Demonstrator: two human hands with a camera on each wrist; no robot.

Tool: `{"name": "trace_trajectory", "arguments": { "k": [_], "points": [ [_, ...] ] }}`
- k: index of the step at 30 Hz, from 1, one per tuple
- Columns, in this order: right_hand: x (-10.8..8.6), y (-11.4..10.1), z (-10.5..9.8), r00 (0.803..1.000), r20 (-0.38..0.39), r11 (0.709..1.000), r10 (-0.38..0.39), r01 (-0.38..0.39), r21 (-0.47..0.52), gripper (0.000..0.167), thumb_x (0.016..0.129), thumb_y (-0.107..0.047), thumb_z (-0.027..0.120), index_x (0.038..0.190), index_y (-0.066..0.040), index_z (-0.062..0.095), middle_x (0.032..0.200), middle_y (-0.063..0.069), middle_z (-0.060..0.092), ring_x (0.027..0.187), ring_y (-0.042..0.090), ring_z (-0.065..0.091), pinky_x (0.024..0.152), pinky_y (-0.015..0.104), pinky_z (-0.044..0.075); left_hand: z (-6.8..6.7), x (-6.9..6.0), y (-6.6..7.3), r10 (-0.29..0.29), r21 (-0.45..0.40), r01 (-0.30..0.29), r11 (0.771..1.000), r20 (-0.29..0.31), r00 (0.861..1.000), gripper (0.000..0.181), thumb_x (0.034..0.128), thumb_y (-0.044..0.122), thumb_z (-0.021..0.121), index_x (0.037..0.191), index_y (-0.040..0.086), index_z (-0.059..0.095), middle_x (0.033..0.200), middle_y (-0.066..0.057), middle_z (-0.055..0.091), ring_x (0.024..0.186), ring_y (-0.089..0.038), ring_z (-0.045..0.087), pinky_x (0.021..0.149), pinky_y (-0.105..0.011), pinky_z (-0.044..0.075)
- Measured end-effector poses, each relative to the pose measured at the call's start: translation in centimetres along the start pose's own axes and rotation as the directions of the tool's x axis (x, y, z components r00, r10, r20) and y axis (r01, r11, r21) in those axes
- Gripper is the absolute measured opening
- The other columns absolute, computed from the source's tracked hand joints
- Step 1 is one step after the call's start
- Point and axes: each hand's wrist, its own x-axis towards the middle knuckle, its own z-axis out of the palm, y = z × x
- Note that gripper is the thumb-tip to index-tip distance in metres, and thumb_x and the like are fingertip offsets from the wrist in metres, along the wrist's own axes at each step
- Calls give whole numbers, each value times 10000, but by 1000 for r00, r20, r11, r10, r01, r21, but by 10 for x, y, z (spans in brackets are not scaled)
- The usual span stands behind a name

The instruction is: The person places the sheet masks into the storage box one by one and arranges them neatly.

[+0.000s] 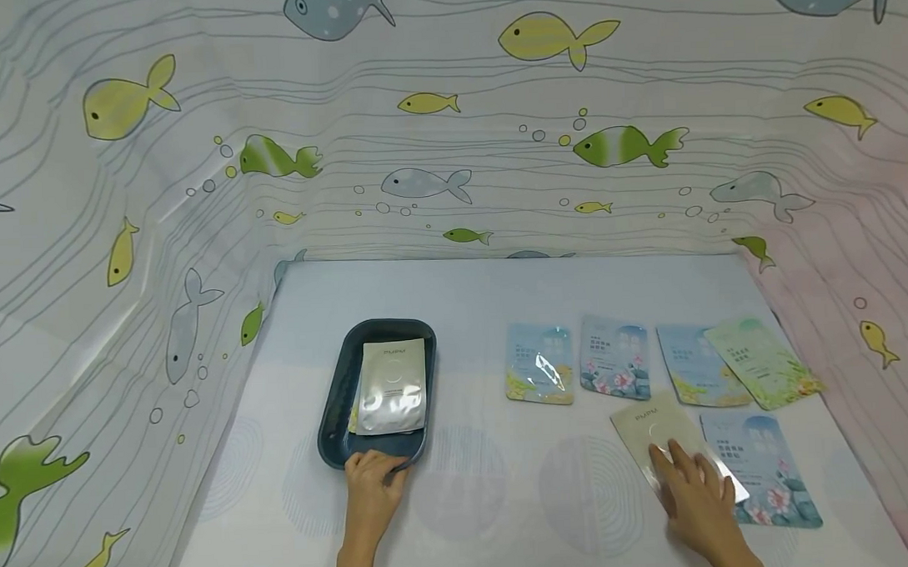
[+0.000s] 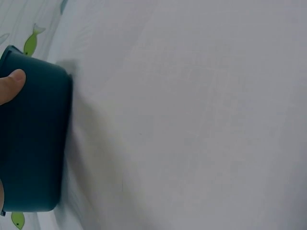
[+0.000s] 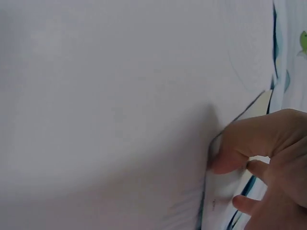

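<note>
The right hand [image 1: 694, 496] hides part of a cream packet [image 1: 657, 424]; the left wrist view's edge cuts off the teal tray [image 2: 38, 139].

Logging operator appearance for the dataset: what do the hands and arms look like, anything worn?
Ordinary human hands, the left hand and right hand both bare: no gloves, rings, cables or markings that I can make out. No sleeves visible; the arms leave the head view at its lower edge.
</note>
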Motion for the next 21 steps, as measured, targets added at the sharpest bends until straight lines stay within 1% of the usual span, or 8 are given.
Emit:
{"name": "trace_trajectory", "arguments": {
  "k": [3,5,7,11,13,16,18,21],
  "points": [
    [-1,2,-3,998,57,1000,9,-7,-20,836,622,125,663,1373,-72,353,1415,292,244,1208,569,183,848,798,68,1,-1,0,-5,4,5,1000,2,1000,262,489,-87,833,665,73,724,625,12,673,615,-117,543,746,-337,294],
    [-1,3,-5,998,60,1000,13,-11,-29,874,580,145,673,1370,-59,358,1410,301,244,1201,571,195,841,795,85,1,-1,-1,-4,3,4,1000,3,1000,268,485,-90,836,667,71,725,628,11,674,618,-117,546,749,-337,294],
    [0,3,-4,999,37,999,17,-15,-43,767,656,107,668,1354,-44,389,1404,307,270,1194,578,226,842,792,115,1,-1,-1,0,3,0,1000,1,1000,269,484,-88,836,670,72,726,631,14,675,620,-114,547,749,-337,296],
    [2,4,0,994,-104,997,-30,23,-68,510,778,22,634,1273,0,513,1346,333,378,1143,607,324,840,755,228,1,0,-1,6,-1,-6,1000,-7,1000,275,477,-92,833,671,70,726,625,18,670,617,-113,542,746,-339,296],
    [3,5,4,977,-197,994,-79,63,-86,446,773,12,644,1213,22,568,1294,351,435,1101,613,380,834,721,288,1,0,-1,6,-1,-6,1000,-7,1000,282,470,-96,834,671,69,726,622,20,668,614,-111,537,743,-337,294],
    [3,8,8,941,-310,989,-134,109,-95,425,716,24,681,1137,41,619,1226,354,496,1045,597,436,824,682,333,0,1,0,8,-1,-8,1000,-8,1000,286,463,-97,835,670,68,725,623,16,669,613,-113,539,737,-336,293],
    [2,10,10,927,-341,987,-154,129,-95,439,684,31,704,1117,44,629,1203,347,514,1033,584,449,820,674,343,0,1,0,9,-3,-9,1000,-9,1000,285,462,-95,836,668,68,726,624,13,671,613,-115,543,735,-335,294],
    [0,14,9,927,-334,985,-168,145,-93,464,662,38,724,1115,46,628,1196,335,519,1036,569,452,816,668,348,0,1,0,10,-9,-10,1000,-10,1000,284,461,-94,836,667,67,725,629,8,674,614,-120,547,736,-335,295]
  ]
}}
